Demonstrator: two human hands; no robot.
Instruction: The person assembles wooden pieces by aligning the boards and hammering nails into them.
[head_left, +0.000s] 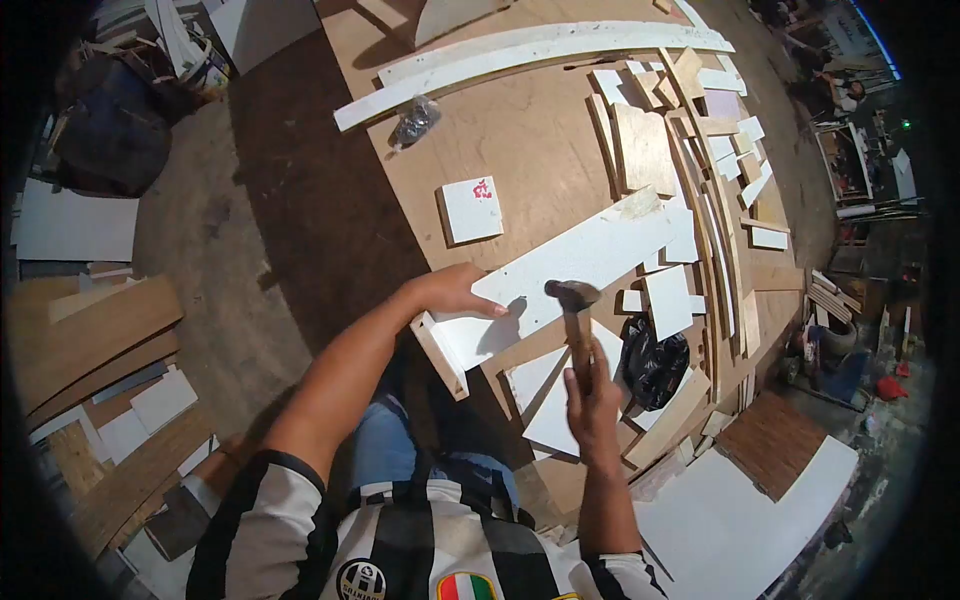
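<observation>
My right hand is closed round the wooden handle of a hammer, its metal head raised over a long white board. My left hand grips the near part of that board, thumb on the top face and fingers over the left edge, partly hidden. A small dark spot, perhaps a nail, shows near the thumb, beside a shadow. At the board's near end a short wooden strip sits crosswise, sticking out past the table edge.
A plywood table carries a square white block, a clear bag of small dark pieces, a black plastic bag and many wood offcuts. Long white strips lie at the far side. Stacked boards lean at left.
</observation>
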